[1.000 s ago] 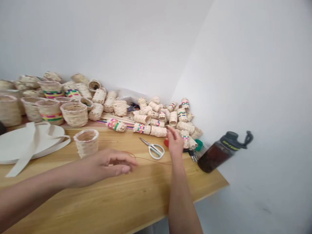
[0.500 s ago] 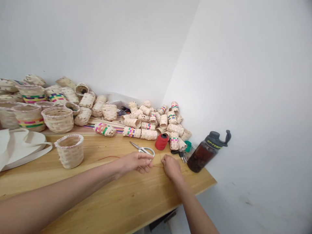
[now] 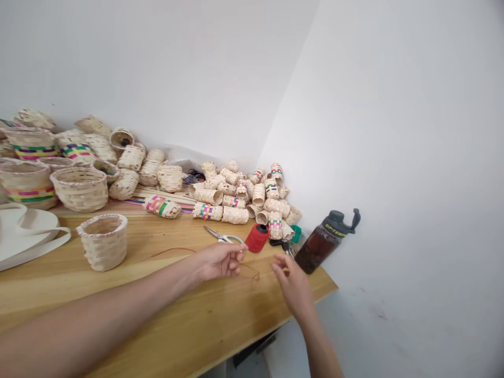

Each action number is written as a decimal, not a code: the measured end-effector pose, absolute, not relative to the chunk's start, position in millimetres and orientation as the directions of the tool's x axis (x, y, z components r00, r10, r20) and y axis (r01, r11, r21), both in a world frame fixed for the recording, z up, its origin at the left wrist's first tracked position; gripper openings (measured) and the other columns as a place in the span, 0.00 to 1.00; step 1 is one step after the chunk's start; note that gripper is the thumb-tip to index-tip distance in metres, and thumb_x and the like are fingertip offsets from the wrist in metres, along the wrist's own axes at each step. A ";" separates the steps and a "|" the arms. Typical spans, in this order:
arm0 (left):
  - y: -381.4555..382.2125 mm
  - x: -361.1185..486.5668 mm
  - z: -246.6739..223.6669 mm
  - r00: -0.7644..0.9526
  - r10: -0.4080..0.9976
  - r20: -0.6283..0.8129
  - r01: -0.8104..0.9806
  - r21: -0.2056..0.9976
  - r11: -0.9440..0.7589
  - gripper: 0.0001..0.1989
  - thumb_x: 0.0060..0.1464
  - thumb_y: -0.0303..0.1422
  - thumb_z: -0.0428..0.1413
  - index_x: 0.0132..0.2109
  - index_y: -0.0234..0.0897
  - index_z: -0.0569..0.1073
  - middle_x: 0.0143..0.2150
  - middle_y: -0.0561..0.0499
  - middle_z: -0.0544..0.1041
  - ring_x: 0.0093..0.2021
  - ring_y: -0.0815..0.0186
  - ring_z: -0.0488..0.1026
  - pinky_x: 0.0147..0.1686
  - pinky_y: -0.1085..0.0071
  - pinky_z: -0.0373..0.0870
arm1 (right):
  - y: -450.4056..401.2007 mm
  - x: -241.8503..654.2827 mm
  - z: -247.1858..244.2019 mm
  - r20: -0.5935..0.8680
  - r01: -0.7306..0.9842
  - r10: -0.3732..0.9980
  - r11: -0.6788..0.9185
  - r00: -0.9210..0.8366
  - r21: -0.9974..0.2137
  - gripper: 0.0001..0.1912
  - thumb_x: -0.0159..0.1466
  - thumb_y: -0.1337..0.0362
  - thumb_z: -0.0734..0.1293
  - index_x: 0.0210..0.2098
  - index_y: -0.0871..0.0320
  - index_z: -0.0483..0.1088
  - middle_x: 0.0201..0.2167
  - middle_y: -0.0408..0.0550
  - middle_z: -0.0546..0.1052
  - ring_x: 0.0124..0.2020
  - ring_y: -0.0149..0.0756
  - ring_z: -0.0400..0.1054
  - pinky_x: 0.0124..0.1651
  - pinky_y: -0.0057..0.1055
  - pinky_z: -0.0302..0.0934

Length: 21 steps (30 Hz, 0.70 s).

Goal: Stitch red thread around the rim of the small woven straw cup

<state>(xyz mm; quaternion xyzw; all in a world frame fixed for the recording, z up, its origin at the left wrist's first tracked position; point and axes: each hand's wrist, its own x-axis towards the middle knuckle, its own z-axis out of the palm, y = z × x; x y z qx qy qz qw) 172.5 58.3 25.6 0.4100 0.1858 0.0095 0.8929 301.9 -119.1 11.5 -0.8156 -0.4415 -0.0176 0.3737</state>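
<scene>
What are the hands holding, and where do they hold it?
The left hand pinches a thin red thread near its end. The right hand looks empty.

Scissors [image 3: 224, 237] lie mid-frame on the table [image 3: 177, 325], just left of the thread spool [image 3: 257, 237]; bottle [image 3: 325, 242] at right; baskets [image 3: 81, 186] upper left.

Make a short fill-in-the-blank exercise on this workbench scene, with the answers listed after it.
1. The spool of thread by the scissors is ____ in colour.
2. The left hand pinches a thin ____.
3. The dark water bottle stands near the table's ____ edge.
4. The right hand holds ____.

Answers: red; thread; right; nothing
</scene>
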 end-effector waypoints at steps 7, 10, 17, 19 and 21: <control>68.6 143.4 42.2 0.942 0.195 -0.275 0.096 0.773 0.626 0.13 0.49 0.33 0.62 0.42 0.33 0.73 0.16 0.62 0.58 0.15 0.78 0.44 0.17 0.80 0.47 | -64.6 364.4 -17.3 0.400 0.733 0.668 -0.334 0.628 -0.592 0.42 0.53 0.57 0.70 0.64 0.58 0.53 0.57 0.58 0.68 0.57 0.50 0.64 0.56 0.45 0.60; 70.3 129.9 46.2 0.947 0.204 -0.246 0.082 0.804 0.589 0.16 0.48 0.36 0.63 0.43 0.33 0.73 0.17 0.61 0.60 0.16 0.78 0.46 0.18 0.79 0.48 | -32.6 360.8 -28.6 0.443 0.776 0.688 -0.285 0.575 -0.563 0.49 0.52 0.54 0.73 0.66 0.59 0.48 0.60 0.59 0.66 0.61 0.49 0.60 0.59 0.44 0.58; 80.6 83.4 49.3 0.931 0.315 -0.185 0.024 0.892 0.452 0.26 0.44 0.45 0.65 0.46 0.33 0.73 0.20 0.59 0.62 0.17 0.77 0.48 0.18 0.78 0.50 | -18.5 353.7 -32.2 0.574 0.882 0.686 -0.228 0.446 -0.413 0.45 0.56 0.62 0.70 0.67 0.58 0.44 0.55 0.58 0.70 0.54 0.48 0.67 0.55 0.46 0.62; 84.0 63.9 58.5 0.916 0.362 -0.174 0.000 0.901 0.434 0.26 0.45 0.45 0.64 0.47 0.33 0.72 0.19 0.60 0.60 0.17 0.77 0.46 0.18 0.78 0.48 | -31.9 353.7 -17.4 0.596 0.928 0.720 -0.195 0.356 -0.318 0.44 0.56 0.65 0.69 0.67 0.57 0.46 0.58 0.59 0.66 0.58 0.50 0.62 0.59 0.49 0.58; 89.0 40.4 71.3 0.893 0.421 -0.158 -0.027 0.915 0.403 0.24 0.47 0.44 0.63 0.47 0.34 0.72 0.18 0.61 0.58 0.17 0.77 0.45 0.17 0.78 0.47 | -49.2 355.8 3.9 0.590 0.967 0.769 -0.150 0.245 -0.206 0.42 0.57 0.70 0.67 0.66 0.57 0.47 0.61 0.58 0.62 0.62 0.50 0.56 0.63 0.49 0.52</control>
